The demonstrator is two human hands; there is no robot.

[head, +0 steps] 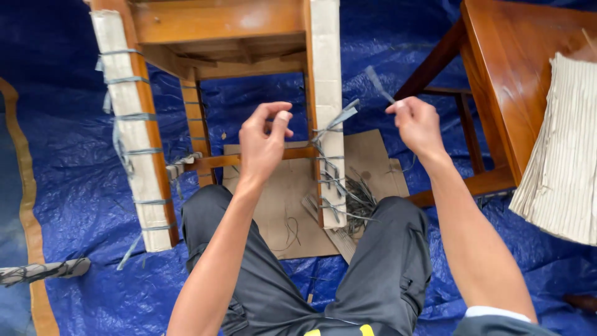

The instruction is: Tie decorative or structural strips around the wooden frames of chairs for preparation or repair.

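Both hands raised, right hand (415,124) pinching thin grey plastic strap (378,83), left hand (264,143) pinched shut, its contents unclear.

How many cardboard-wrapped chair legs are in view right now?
2. One wrapped leg stands at the left, tied with several straps. The other wrapped leg stands between the left hand and right hand. Further ones may be hidden.
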